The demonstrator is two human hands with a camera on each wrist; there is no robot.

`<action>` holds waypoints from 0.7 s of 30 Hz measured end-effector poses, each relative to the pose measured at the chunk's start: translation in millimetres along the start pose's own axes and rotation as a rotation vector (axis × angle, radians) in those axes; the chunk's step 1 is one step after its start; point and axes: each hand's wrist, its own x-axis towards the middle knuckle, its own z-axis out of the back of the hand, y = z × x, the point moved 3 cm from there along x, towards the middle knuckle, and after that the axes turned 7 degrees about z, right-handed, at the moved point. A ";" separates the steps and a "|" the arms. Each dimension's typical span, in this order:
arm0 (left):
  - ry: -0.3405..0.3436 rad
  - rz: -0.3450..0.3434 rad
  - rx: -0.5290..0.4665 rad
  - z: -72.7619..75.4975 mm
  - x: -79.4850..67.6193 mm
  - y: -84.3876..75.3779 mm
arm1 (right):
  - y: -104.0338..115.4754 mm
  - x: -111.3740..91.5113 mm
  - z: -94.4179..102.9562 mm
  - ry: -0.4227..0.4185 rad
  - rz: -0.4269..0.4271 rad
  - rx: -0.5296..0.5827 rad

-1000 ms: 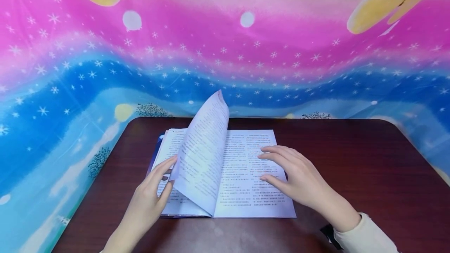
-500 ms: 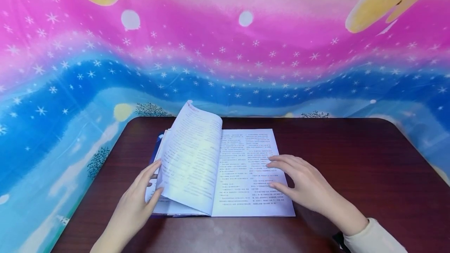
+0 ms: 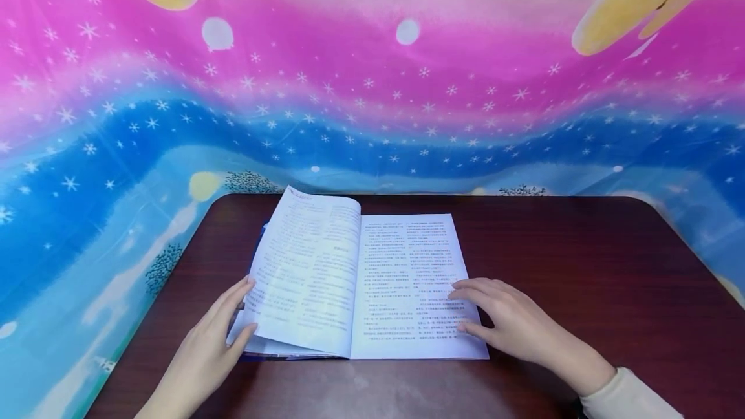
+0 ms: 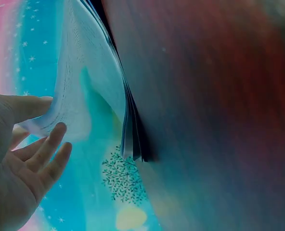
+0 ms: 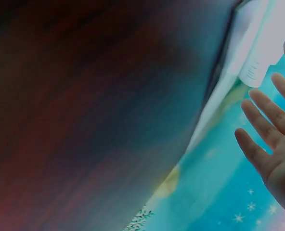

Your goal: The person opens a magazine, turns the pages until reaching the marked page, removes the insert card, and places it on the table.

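An open magazine with columns of small print lies on the table. Its left page is raised a little off the leaves below and curves up near the spine. My left hand pinches that page's outer edge near the lower corner. In the left wrist view, the left hand has its thumb on one side of the page and its index finger behind it. My right hand hovers over or rests lightly on the right page's outer edge. The right wrist view shows the right hand's fingers spread and holding nothing.
The dark brown wooden table has rounded far corners and extends to both sides of the magazine. A pink and blue cloth with snowflakes hangs directly behind it. A pale sleeve covers the right forearm.
The left hand has drawn the page left and down, from standing steeply to lying nearly flat on the left side. My right hand has slid slightly right and nearer to me.
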 end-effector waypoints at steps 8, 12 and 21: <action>0.165 0.104 0.105 -7.1 0.7 12.1 | -6.6 -9.4 -8.0 0.121 -0.052 0.043; 0.260 0.133 0.148 -13.3 2.1 17.7 | -9.9 -13.2 -9.8 0.146 -0.054 0.055; 0.308 0.107 0.233 -17.5 6.6 25.0 | -14.0 -14.0 -12.5 0.202 -0.088 0.109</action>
